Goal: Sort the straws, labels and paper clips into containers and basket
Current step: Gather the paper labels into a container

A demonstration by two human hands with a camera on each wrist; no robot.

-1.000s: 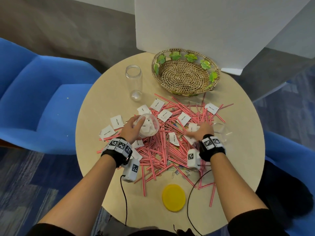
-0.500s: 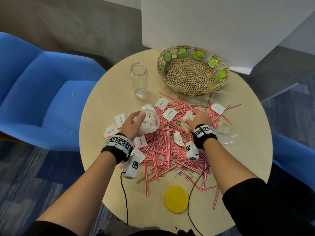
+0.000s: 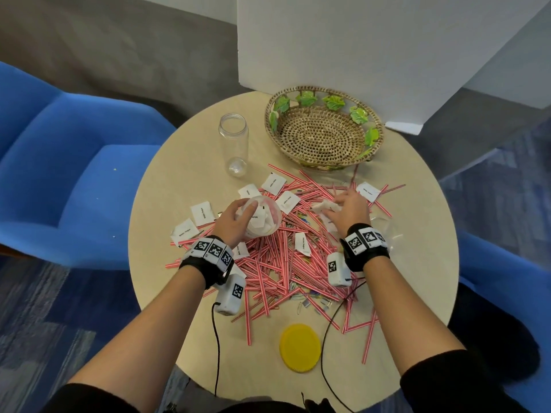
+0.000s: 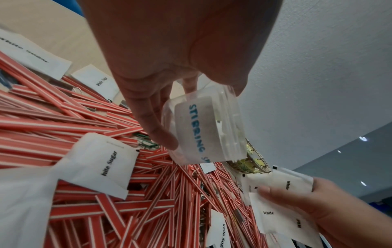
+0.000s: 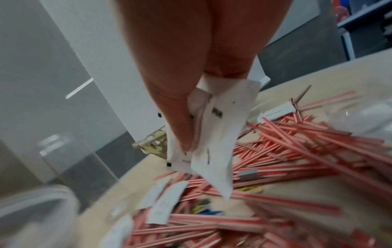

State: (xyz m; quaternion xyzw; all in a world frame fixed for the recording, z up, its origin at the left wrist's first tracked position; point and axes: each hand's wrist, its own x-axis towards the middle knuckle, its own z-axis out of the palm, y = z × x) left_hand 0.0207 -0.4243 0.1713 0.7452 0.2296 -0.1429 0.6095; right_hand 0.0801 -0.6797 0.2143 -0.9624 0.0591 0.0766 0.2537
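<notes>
While a blue armchair (image 3: 59, 174) fills the left of the head view, the round tabletop (image 3: 179, 174) takes up the middle, with loose white labels (image 3: 202, 213) printed "White Sugar" lying at the left edge of a wide heap of red-and-white striped straws (image 3: 277, 263). Toward the upper middle of the frame an empty clear jar (image 3: 233, 144) stands upright, apart from the heap. Just below it, the left hand (image 3: 235, 222) grips a small clear container (image 3: 264, 217) tilted over the straws; its fingers (image 4: 152, 120) are curled round the container's wall, and white labels already sit inside it. Coloured paper clips (image 3: 301, 298) show among the straws toward the lower middle, and a yellow lid (image 3: 299, 348) lies flat on the bare tabletop below them. Upper right of centre, a woven basket (image 3: 323, 135) with green leaf trim sits against a white board (image 3: 372, 40). Right of the container, the right hand (image 3: 347, 208) hovers above the heap, thumb and fingers pinching a bunch of labels (image 5: 212, 134) that hang down from the grip. Another clear container (image 3: 384, 231) lies at the right edge of the heap, partly hidden by the right wrist.
</notes>
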